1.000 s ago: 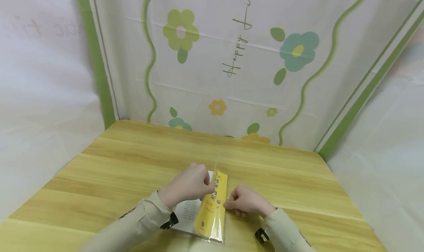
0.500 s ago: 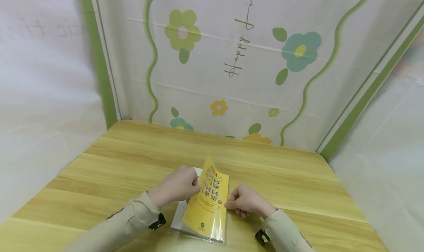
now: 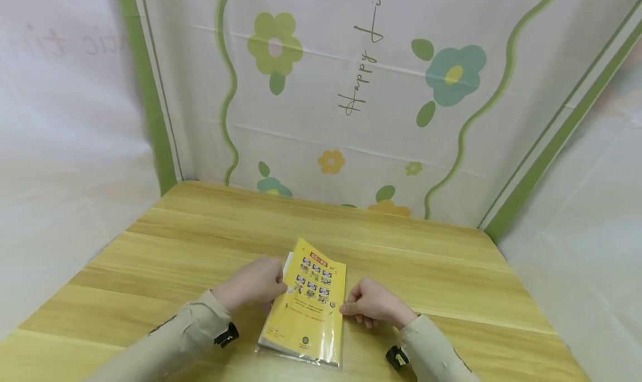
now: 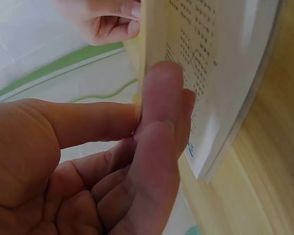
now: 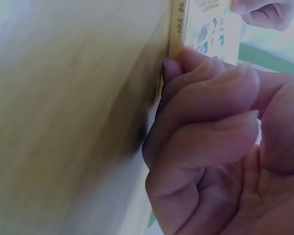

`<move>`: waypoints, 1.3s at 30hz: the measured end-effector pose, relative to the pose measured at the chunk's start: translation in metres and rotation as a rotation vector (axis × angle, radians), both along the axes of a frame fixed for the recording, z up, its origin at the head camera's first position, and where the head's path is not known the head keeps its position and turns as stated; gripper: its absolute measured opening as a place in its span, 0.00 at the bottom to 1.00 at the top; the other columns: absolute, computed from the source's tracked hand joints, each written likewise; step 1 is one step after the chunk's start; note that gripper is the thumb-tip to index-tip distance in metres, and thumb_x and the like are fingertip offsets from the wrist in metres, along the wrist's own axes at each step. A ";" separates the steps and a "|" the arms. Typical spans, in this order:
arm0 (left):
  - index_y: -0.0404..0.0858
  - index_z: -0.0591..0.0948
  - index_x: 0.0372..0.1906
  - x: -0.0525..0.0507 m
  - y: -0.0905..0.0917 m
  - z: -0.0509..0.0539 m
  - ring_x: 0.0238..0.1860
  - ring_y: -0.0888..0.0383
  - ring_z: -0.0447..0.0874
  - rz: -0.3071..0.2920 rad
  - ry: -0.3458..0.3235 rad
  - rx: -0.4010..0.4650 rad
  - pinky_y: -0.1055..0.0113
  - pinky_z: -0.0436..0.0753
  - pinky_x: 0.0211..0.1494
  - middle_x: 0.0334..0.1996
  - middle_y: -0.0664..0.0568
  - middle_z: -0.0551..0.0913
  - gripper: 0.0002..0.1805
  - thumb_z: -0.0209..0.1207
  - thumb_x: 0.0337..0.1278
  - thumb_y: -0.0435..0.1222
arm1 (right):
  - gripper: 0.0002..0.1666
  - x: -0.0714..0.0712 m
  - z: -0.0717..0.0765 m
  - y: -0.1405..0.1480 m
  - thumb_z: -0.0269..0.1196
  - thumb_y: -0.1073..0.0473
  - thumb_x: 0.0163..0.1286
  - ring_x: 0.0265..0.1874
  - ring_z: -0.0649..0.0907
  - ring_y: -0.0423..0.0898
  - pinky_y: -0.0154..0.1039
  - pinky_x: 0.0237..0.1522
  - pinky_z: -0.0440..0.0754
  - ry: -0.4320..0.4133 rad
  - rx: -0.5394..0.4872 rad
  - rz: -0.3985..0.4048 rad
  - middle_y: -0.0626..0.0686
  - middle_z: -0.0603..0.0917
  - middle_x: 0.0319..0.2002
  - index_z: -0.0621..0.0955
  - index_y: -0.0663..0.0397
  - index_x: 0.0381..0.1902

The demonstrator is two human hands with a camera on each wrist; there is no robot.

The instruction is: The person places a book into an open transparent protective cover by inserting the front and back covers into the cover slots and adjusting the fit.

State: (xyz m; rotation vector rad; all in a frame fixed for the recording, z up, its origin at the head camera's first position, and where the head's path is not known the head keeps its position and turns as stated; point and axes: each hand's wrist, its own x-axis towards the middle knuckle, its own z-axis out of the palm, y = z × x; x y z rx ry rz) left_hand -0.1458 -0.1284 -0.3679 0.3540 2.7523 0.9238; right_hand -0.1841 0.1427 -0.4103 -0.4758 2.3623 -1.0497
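Note:
A book (image 3: 306, 315) with a yellow cover, in a clear plastic sleeve, lies on the wooden table, its cover tilted slightly up over the white pages. My left hand (image 3: 258, 284) pinches the cover's left edge between thumb and fingers. In the left wrist view, printed pages (image 4: 201, 54) show beyond the fingertips, apart from the raised cover. On the other side, my right hand (image 3: 376, 304) grips the spine edge with thumb and forefinger, the other fingers curled beneath. The right wrist view shows the spine (image 5: 177, 29) with printed characters beside those fingertips.
The wooden table (image 3: 200, 231) reaches back to a white cloth backdrop (image 3: 311, 109) with printed flowers. White cloth also hangs on the left and right sides. A black strap piece (image 3: 227, 335) sits at the left wrist and another strap piece (image 3: 397, 358) at the right.
My left hand has moved left, swinging the yellow cover over from near upright until it lies almost flat on the pages. The right hand has stayed at the spine.

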 end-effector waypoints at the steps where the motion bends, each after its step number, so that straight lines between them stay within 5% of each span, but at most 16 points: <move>1: 0.36 0.75 0.17 -0.001 -0.001 -0.001 0.13 0.55 0.80 -0.001 -0.008 0.003 0.76 0.64 0.13 0.14 0.52 0.78 0.14 0.59 0.58 0.28 | 0.17 0.000 0.000 0.000 0.70 0.57 0.63 0.08 0.70 0.38 0.27 0.10 0.66 0.000 0.000 0.002 0.48 0.76 0.12 0.80 0.59 0.19; 9: 0.35 0.79 0.20 -0.006 -0.007 -0.008 0.13 0.56 0.80 -0.011 -0.117 0.089 0.66 0.81 0.18 0.13 0.49 0.80 0.13 0.60 0.62 0.29 | 0.17 -0.002 0.000 0.001 0.70 0.57 0.63 0.08 0.70 0.38 0.27 0.10 0.67 0.002 0.014 -0.001 0.48 0.76 0.12 0.80 0.59 0.18; 21: 0.34 0.79 0.18 -0.008 -0.010 -0.022 0.13 0.55 0.82 -0.028 -0.183 0.158 0.65 0.83 0.19 0.12 0.48 0.80 0.14 0.61 0.61 0.29 | 0.16 -0.002 0.003 0.004 0.70 0.58 0.63 0.09 0.71 0.38 0.27 0.11 0.67 -0.005 0.025 0.022 0.48 0.77 0.13 0.80 0.60 0.19; 39: 0.33 0.81 0.20 -0.010 -0.012 -0.027 0.15 0.54 0.83 -0.024 -0.244 0.217 0.65 0.83 0.20 0.13 0.46 0.81 0.13 0.61 0.62 0.30 | 0.16 -0.003 0.005 0.007 0.69 0.58 0.64 0.09 0.71 0.38 0.27 0.12 0.67 -0.037 0.034 0.023 0.49 0.77 0.13 0.80 0.59 0.19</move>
